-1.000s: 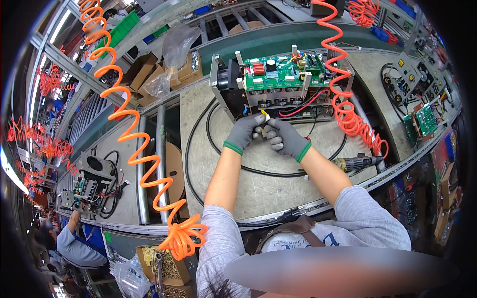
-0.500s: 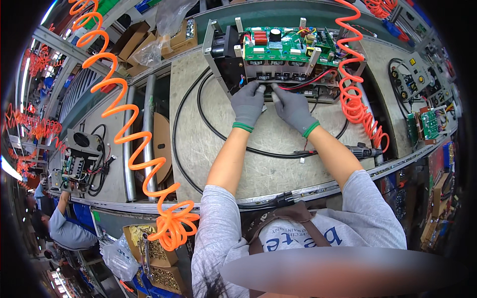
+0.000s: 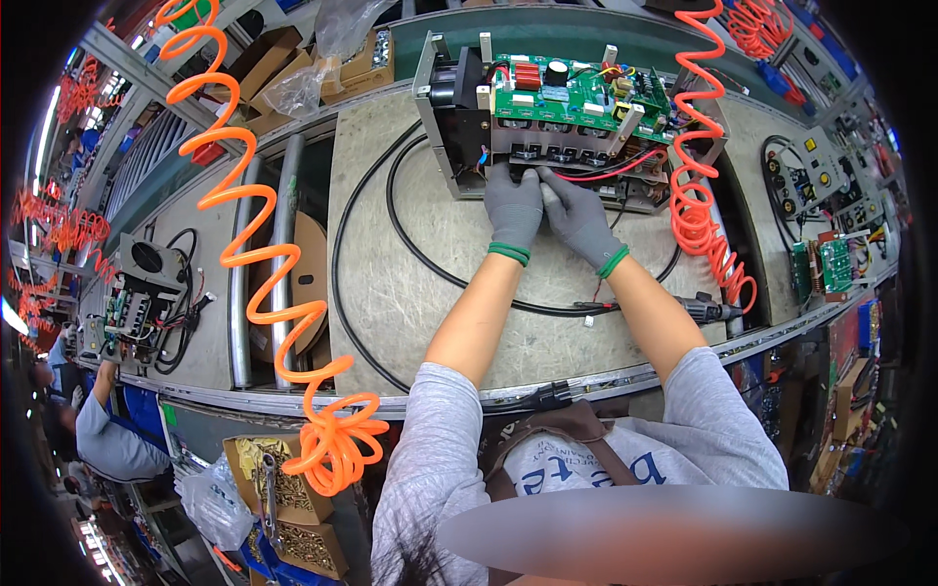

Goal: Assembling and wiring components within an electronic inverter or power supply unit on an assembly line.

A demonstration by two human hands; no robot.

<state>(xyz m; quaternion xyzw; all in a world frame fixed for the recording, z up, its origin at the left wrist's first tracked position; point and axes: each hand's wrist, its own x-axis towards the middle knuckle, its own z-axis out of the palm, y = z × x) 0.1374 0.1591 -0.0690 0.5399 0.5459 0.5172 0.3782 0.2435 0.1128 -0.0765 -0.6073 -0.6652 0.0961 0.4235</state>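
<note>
An open power-unit chassis (image 3: 454,146) stands at the far side of the bench, with a green circuit board (image 3: 576,95) on top and a black fan at its left end. My left hand (image 3: 514,210), in a grey glove, reaches into the low front opening; its fingertips are hidden inside. Close beside it, my right hand (image 3: 580,223), gloved alike, has its fingers drawn together at the same spot, near the left thumb. Whatever they grip is too small or hidden to make out. Red and black wires (image 3: 616,171) run along the chassis front above my right hand.
A black cable (image 3: 337,254) loops over the bench. Orange coiled air hoses (image 3: 239,200) hang left and right; a power screwdriver (image 3: 705,309) lies at the right. Other units stand on both sides. Boxes of brass screws (image 3: 308,547) sit lower left, near a co-worker (image 3: 117,439).
My left hand has pushed deeper into the chassis, its fingers now more hidden. My right hand stays beside it. The whole view has shifted slightly.
</note>
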